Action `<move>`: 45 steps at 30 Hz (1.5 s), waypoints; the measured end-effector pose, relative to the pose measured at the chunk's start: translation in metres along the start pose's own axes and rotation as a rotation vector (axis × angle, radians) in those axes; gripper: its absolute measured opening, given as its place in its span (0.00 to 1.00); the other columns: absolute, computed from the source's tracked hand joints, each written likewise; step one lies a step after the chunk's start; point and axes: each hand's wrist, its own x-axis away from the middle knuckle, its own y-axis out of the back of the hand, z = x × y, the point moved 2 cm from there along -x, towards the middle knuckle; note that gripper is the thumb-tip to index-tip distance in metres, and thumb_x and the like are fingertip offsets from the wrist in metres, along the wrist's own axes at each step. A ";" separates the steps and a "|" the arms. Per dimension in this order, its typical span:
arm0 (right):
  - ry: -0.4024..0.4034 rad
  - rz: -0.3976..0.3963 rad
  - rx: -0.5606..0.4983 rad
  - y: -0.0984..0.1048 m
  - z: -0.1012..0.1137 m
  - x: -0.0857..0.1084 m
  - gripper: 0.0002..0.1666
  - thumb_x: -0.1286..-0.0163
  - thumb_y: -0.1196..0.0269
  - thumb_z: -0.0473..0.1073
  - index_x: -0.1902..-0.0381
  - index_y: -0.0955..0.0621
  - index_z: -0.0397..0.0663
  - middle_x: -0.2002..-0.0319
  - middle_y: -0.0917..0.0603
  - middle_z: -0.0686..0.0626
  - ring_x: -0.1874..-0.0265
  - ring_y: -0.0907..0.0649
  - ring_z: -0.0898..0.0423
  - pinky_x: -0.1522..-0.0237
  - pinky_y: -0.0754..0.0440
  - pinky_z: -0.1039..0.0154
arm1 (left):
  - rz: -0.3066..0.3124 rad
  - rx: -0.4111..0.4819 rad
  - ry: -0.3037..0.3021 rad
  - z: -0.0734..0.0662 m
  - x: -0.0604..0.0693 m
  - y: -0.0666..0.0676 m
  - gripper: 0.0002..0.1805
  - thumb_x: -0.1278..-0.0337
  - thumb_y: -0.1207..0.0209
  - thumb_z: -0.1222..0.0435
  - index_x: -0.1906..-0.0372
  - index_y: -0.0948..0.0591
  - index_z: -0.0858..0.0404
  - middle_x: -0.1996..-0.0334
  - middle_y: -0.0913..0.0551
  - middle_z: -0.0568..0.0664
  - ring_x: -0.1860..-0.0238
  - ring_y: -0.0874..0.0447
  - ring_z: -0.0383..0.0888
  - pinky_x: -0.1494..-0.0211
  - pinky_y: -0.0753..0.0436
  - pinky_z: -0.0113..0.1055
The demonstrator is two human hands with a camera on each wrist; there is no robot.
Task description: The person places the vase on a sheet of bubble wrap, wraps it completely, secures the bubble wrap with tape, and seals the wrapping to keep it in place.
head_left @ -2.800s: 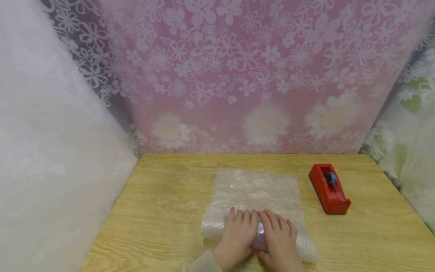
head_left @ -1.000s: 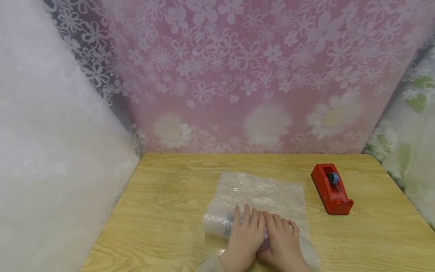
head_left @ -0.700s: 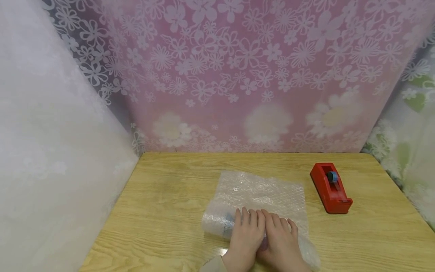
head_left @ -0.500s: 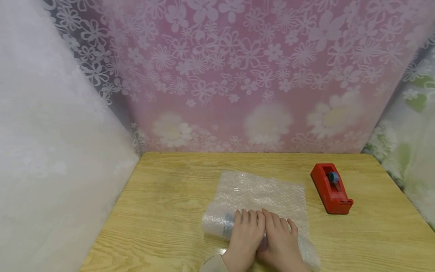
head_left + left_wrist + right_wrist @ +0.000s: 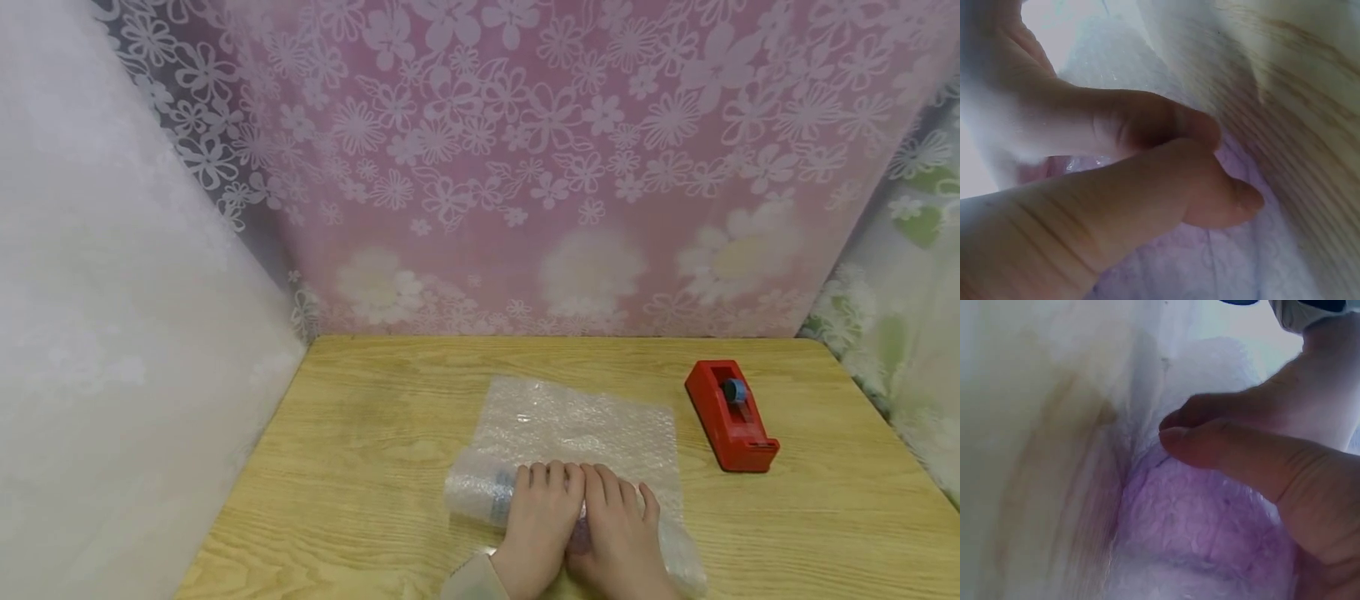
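A sheet of clear bubble wrap (image 5: 577,417) lies on the wooden table, its near part rolled round a purple and blue object (image 5: 581,535). My left hand (image 5: 542,525) and right hand (image 5: 624,529) grip this roll side by side, fingers curled over its far side. In the left wrist view, the thumbs meet over the wrapped surface. The right wrist view shows the purple object (image 5: 1204,519) through the wrap, with my right thumb (image 5: 1229,447) against it. The hands hide the middle of the roll, so what the object is cannot be told.
A red tape dispenser (image 5: 731,425) with a blue-cored roll stands on the table (image 5: 352,467) to the right of the wrap. A pink flowered curtain (image 5: 480,167) hangs behind the table, with pale curtains at both sides.
Since the earliest frame, both hands have come closer together on the roll, and the flat part of the wrap has shifted slightly right. Over the last half second, the left fingers have curled a little more.
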 end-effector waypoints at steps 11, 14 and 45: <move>-0.024 0.035 0.045 -0.005 0.003 0.011 0.64 0.68 0.17 0.44 0.32 0.34 0.35 0.34 0.32 0.34 0.37 0.35 0.32 0.40 0.50 0.28 | 0.086 0.040 -0.005 0.000 0.000 0.001 0.18 0.45 0.32 0.55 0.54 0.23 0.56 0.65 0.20 0.47 0.65 0.20 0.44 0.59 0.22 0.38; -0.009 0.028 0.047 -0.004 0.002 0.009 0.63 0.68 0.18 0.43 0.32 0.33 0.36 0.35 0.30 0.36 0.38 0.34 0.34 0.40 0.49 0.28 | 0.150 0.055 -0.015 0.001 -0.002 0.000 0.23 0.50 0.29 0.54 0.52 0.24 0.57 0.64 0.20 0.47 0.64 0.20 0.43 0.59 0.21 0.38; -0.008 0.107 -0.098 0.003 -0.006 0.001 0.56 0.72 0.19 0.55 0.41 0.26 0.44 0.48 0.21 0.46 0.50 0.23 0.42 0.43 0.39 0.33 | 0.584 0.320 -0.115 0.020 -0.020 0.003 0.52 0.89 0.19 0.41 0.44 0.26 0.51 0.57 0.21 0.45 0.58 0.22 0.44 0.52 0.22 0.41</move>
